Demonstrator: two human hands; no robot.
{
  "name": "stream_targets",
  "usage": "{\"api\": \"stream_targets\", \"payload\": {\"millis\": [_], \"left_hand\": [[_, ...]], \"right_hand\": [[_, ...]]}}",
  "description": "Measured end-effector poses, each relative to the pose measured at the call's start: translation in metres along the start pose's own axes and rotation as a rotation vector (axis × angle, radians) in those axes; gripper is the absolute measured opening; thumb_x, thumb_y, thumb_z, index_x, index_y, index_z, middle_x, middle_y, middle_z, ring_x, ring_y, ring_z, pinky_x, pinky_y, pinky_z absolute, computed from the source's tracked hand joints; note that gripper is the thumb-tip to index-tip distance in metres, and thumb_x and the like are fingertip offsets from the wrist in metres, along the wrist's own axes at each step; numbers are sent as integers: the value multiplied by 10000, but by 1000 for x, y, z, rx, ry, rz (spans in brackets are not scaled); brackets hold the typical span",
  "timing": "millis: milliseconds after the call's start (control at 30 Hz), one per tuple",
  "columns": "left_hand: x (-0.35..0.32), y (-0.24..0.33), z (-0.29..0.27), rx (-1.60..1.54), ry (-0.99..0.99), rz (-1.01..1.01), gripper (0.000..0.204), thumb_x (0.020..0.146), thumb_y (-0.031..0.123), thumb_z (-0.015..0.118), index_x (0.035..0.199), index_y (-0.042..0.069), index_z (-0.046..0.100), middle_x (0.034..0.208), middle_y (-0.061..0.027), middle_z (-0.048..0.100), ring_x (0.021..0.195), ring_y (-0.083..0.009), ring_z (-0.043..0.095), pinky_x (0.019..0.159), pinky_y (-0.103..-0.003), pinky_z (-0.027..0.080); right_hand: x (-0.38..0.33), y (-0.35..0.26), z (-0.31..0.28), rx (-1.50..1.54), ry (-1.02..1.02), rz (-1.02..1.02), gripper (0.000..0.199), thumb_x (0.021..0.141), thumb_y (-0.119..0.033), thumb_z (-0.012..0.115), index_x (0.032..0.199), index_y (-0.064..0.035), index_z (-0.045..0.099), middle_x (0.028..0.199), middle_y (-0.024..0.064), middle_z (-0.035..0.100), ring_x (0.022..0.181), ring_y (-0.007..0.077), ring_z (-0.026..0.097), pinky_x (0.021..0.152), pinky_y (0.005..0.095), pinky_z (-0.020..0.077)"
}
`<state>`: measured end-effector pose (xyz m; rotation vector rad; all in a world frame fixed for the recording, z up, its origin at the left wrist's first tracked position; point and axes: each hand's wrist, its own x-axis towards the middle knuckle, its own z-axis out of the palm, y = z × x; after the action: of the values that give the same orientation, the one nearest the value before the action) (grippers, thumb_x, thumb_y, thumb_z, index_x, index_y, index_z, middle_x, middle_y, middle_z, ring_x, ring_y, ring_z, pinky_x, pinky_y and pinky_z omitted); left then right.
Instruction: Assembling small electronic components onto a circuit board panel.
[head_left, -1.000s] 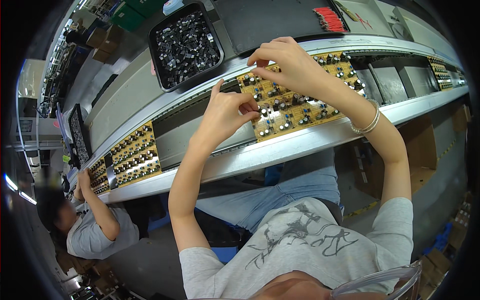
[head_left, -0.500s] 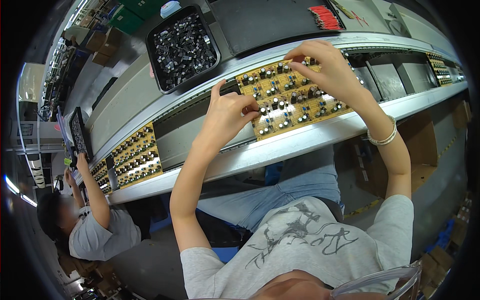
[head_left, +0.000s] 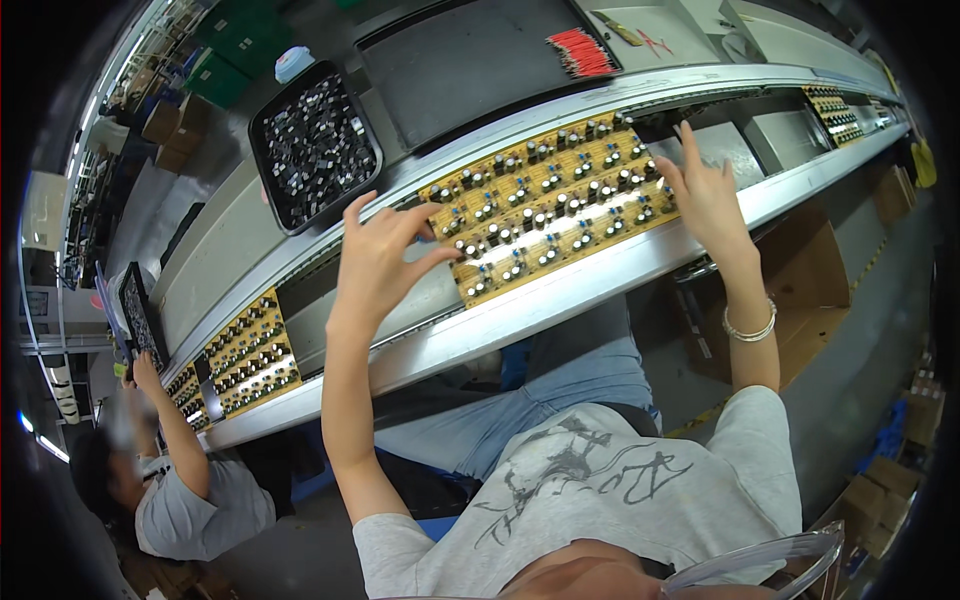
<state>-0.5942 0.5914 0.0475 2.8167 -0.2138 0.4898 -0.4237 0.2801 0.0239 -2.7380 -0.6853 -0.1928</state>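
A yellow circuit board panel (head_left: 540, 225), set with rows of black and white cylindrical capacitors and small blue parts, lies across the rails of the line in front of me. At its left edge is my left hand (head_left: 378, 255), thumb and fingers apart, with the tips close to or touching the board. My right hand (head_left: 708, 198) is by the right edge, its fingers spread and the thumb near the corner capacitors. Nothing shows in either hand.
A black tray (head_left: 372, 150) full of small black parts stands beyond the rail. Right of it, a wide black tray (head_left: 440, 85) holds red-handled or red-sleeved pieces (head_left: 582, 52). More boards (head_left: 250, 355) sit on the line leftward, where a co-worker (head_left: 205, 490) works; another board (head_left: 832, 115) lies far right.
My right hand has drawn back from above the board to its right edge, fingers spreading. My left hand has opened wider at the left edge. The whole view has shifted slightly.
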Motion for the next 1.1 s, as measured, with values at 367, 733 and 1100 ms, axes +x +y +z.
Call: {"api": "stream_targets", "payload": {"millis": [367, 733, 1100], "left_hand": [[49, -3, -4, 49, 221, 164, 54, 763, 74, 684, 802, 88, 650, 621, 5, 590, 542, -138, 536, 893, -365, 407], [221, -8, 69, 183, 99, 1, 196, 836, 285, 619, 907, 114, 684, 788, -68, 655, 726, -232, 628, 719, -370, 477], [301, -6, 116, 140, -183, -342, 242, 771, 365, 691, 884, 151, 694, 862, -27, 689, 818, -209, 650, 800, -386, 434]], "right_hand": [[-18, -23, 9, 129, 108, -156, 712, 908, -304, 532, 1365, 124, 193, 609, 110, 567, 682, 290, 585, 977, 619, 272], [-53, -97, 35, 384, -100, -388, 922, 822, -459, 592, 1367, 146, 160, 995, 169, 604, 975, 268, 575, 1026, 630, 192], [-64, -119, 52, 447, -14, -582, 827, 850, -446, 549, 1359, 124, 233, 1135, 204, 580, 1140, 295, 496, 1038, 571, 238]]}}
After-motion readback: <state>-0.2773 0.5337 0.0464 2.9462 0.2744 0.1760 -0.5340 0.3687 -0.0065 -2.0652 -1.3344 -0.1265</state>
